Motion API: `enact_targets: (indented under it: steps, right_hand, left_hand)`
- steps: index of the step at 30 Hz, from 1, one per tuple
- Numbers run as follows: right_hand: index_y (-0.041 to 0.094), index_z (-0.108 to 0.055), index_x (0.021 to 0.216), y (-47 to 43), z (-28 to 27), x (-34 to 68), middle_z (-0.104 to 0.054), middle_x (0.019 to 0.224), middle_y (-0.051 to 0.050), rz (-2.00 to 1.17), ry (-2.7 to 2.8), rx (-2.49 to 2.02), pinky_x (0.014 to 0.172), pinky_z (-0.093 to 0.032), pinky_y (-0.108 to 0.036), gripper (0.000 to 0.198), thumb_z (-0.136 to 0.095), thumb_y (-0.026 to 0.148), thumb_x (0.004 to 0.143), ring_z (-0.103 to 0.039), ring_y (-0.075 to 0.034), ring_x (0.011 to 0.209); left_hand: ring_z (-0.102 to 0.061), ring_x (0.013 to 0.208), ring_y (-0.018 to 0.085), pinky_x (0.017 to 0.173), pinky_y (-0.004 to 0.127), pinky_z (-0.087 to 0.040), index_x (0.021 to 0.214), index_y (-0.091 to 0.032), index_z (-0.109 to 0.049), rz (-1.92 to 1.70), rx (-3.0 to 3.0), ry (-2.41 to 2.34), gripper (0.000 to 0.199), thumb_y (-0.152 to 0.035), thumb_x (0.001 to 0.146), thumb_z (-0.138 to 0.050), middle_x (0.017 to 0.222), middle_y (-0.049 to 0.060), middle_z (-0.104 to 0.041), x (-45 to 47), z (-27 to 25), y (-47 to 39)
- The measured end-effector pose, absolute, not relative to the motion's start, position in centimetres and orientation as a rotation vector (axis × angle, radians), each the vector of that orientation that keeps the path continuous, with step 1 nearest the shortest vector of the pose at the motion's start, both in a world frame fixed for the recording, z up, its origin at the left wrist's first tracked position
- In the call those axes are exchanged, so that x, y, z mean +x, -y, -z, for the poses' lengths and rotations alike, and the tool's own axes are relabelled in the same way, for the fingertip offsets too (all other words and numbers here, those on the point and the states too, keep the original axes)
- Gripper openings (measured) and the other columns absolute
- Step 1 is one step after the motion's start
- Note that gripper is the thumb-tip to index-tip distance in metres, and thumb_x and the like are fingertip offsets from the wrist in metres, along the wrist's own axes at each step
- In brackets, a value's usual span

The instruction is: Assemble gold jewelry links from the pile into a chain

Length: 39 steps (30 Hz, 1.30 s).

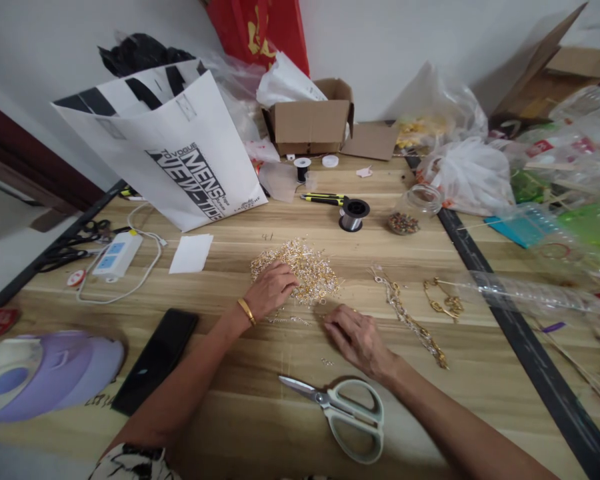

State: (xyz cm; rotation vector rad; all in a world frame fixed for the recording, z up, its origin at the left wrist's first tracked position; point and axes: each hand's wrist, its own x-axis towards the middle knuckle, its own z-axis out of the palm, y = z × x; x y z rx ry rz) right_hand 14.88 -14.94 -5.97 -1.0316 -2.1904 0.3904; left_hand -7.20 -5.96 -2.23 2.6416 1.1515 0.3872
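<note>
My left hand (271, 291), with a gold bangle at its wrist, rests at the near edge of a pile of small gold and silver jewelry pieces (310, 267). Its fingers are bent together, and anything between them is too small to make out. Just to the right of the pile, my right hand (356, 335) lies low over the table with thumb and fingertips closed; what they pinch is hidden. Between the hands runs a short silver chain (293, 321). A few tiny silver bits (327, 362) lie nearer me, above open-bladed scissors (347, 413) with pale handles.
Finished-looking chains (415, 327) and a gold chain (443, 303) lie to the right. Behind the pile stand a wire spool (353, 215), a cutter (325, 199) and a jar of beads (405, 220). A phone (157, 360), power strip (115, 255) and paper bag (165, 147) occupy the left.
</note>
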Motion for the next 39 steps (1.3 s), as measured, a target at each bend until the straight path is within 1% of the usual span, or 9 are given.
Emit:
enact_targets:
  steps: [4, 12, 15, 19, 22, 25, 29, 34, 39]
  right_hand:
    - [0.019, -0.053, 0.088, 14.9, 5.8, 14.9, -0.060, 0.079, -0.005, -0.388, 2.205, -1.048, 0.063, -0.046, -0.026, 0.010, -0.044, 0.020, 0.092, -0.058, -0.015, 0.069]
    - [0.019, -0.054, 0.090, 14.9, 5.8, 14.8, -0.060, 0.079, -0.005, -0.417, 2.175, -1.040, 0.062, -0.047, -0.026, 0.010, -0.044, 0.020, 0.092, -0.059, -0.014, 0.069]
    - [0.019, -0.054, 0.090, 14.9, 5.8, 14.8, -0.061, 0.080, -0.005, -0.434, 2.179, -1.038, 0.063, -0.047, -0.026, 0.009, -0.045, 0.019, 0.091, -0.059, -0.015, 0.070]
    - [0.019, -0.054, 0.091, 14.9, 5.7, 14.9, -0.061, 0.081, -0.005, -0.454, 2.176, -1.017, 0.063, -0.048, -0.026, 0.008, -0.046, 0.017, 0.091, -0.059, -0.015, 0.070]
    - [0.019, -0.054, 0.091, 14.9, 5.7, 14.9, -0.061, 0.082, -0.006, -0.465, 2.181, -1.028, 0.063, -0.048, -0.026, 0.009, -0.045, 0.018, 0.091, -0.059, -0.015, 0.072]
    - [0.019, -0.054, 0.092, 14.9, 5.7, 14.9, -0.061, 0.081, -0.005, -0.463, 2.187, -1.034, 0.063, -0.048, -0.027, 0.010, -0.044, 0.018, 0.092, -0.059, -0.015, 0.071]
    - [0.018, -0.054, 0.091, 14.9, 5.8, 14.9, -0.060, 0.080, -0.005, -0.475, 2.180, -1.035, 0.062, -0.047, -0.026, 0.010, -0.044, 0.019, 0.092, -0.058, -0.014, 0.070]
    - [0.019, -0.054, 0.089, 14.9, 5.8, 14.9, -0.060, 0.080, -0.005, -0.465, 2.182, -1.039, 0.063, -0.047, -0.025, 0.011, -0.044, 0.019, 0.092, -0.059, -0.014, 0.070]
    - [0.018, -0.054, 0.091, 14.9, 5.8, 14.9, -0.061, 0.082, -0.005, -0.453, 2.191, -1.034, 0.066, -0.047, -0.026, 0.008, -0.045, 0.018, 0.091, -0.059, -0.015, 0.074]
  left_hand:
    - [-0.046, 0.086, 0.019, 0.084, 0.034, -0.042, 0.082, -0.017, -0.067, -0.363, 2.633, -1.137, 0.014, -0.016, 0.084, -0.053, 0.079, 0.005, -0.058, -6.6, 2.4, 5.9]
    - [-0.047, 0.086, 0.019, 0.085, 0.034, -0.041, 0.073, -0.015, -0.064, -0.418, 2.637, -1.217, 0.015, -0.013, 0.083, -0.053, 0.077, 0.004, -0.057, -7.2, 2.6, 5.6]
    - [-0.048, 0.085, 0.018, 0.085, 0.033, -0.041, 0.074, -0.015, -0.064, -0.449, 2.625, -1.235, 0.015, -0.013, 0.083, -0.052, 0.077, 0.004, -0.058, -7.2, 2.6, 5.6]
    - [-0.047, 0.086, 0.018, 0.085, 0.033, -0.041, 0.079, -0.016, -0.066, -0.444, 2.618, -1.190, 0.013, -0.017, 0.084, -0.054, 0.079, 0.004, -0.058, -7.0, 2.7, 5.7]
    - [-0.046, 0.087, 0.019, 0.085, 0.033, -0.041, 0.077, -0.016, -0.066, -0.408, 2.641, -1.158, 0.015, -0.018, 0.084, -0.053, 0.078, 0.004, -0.056, -7.1, 2.7, 5.7]
    - [-0.045, 0.088, 0.019, 0.084, 0.033, -0.041, 0.073, -0.016, -0.066, -0.389, 2.652, -1.167, 0.015, -0.017, 0.083, -0.054, 0.078, 0.005, -0.056, -7.4, 2.6, 5.6]
    - [-0.046, 0.088, 0.019, 0.083, 0.033, -0.041, 0.074, -0.015, -0.066, -0.402, 2.639, -1.181, 0.013, -0.013, 0.081, -0.056, 0.079, 0.005, -0.056, -7.8, 2.4, 5.3]
    - [-0.046, 0.088, 0.019, 0.083, 0.033, -0.041, 0.083, -0.017, -0.068, -0.415, 2.639, -1.132, 0.016, -0.012, 0.081, -0.054, 0.079, 0.005, -0.056, -7.6, 2.6, 5.4]
    - [-0.045, 0.088, 0.019, 0.085, 0.033, -0.041, 0.077, -0.016, -0.068, -0.402, 2.644, -1.135, 0.021, -0.005, 0.078, -0.051, 0.079, 0.005, -0.056, -7.6, 2.6, 5.4]
